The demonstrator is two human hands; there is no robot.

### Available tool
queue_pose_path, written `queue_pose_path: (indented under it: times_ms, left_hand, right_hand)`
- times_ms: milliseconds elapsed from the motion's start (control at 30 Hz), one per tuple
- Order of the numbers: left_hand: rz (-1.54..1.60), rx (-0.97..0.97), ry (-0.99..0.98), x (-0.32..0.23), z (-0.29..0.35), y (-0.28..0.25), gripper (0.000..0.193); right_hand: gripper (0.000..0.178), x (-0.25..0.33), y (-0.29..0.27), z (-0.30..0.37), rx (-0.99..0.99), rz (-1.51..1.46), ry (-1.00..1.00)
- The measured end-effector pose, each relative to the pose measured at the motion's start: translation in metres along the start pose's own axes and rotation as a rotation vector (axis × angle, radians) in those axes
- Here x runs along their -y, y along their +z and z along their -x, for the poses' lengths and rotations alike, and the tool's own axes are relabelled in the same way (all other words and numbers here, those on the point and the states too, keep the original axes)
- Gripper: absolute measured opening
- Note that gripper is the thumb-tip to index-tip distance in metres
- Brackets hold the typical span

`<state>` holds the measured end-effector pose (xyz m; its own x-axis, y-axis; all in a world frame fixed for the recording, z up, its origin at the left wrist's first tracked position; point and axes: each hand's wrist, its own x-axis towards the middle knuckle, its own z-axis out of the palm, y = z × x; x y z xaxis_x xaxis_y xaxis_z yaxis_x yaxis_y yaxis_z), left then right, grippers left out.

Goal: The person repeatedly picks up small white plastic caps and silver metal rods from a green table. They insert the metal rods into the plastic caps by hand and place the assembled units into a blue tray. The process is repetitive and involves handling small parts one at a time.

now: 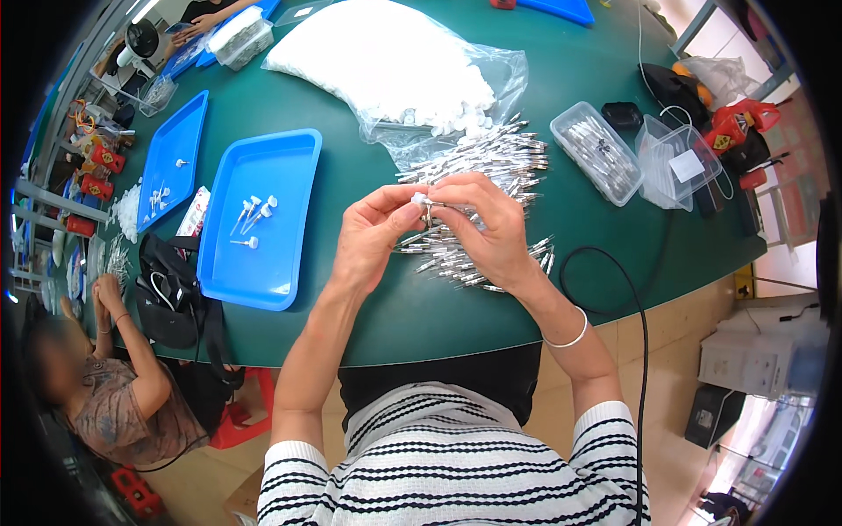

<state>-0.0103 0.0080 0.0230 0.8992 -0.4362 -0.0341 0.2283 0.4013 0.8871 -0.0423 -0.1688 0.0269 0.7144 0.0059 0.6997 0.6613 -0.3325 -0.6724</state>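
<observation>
Both hands meet over the middle of the green surface [491, 316]. The left hand [373, 237] has its thumb and fingertips pinched onto a small white cap [419, 200], and the right hand [482, 228] is closed around a thin metal pin [438, 207], its end right at the cap. It looks like the two parts are touching, though the fingers cover the joint, so it's hard to say whether they're seated or just lined up.

Directly under the hands sits a loose pile of metal pins [491, 167], with a clear bag of white caps [386, 61] behind it. To the left is a blue tray [289, 289] holding a handful of finished pieces.

What could go sideways: the cap is tiny and held only by fingertips, so a slightly off-axis push could pop it out and drop it into the pile, where it would be a pain to find. A wrist brushing the heap could also roll pins toward the near edge.
</observation>
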Motion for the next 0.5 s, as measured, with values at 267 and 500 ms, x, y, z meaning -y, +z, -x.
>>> queue_pose_path:
  times_ms: [267, 500]
  left_hand:
    - [0.07, 0.073, -0.118, 0.003, -0.003, -0.011, 0.022]
    - [0.192, 0.076, -0.163, 0.008, -0.004, -0.012, 0.018]
  right_hand:
    - [0.023, -0.001, 0.0, 0.0, -0.002, 0.025, -0.046]
    - [0.021, -0.004, 0.001, 0.003, -0.016, -0.042, 0.019]
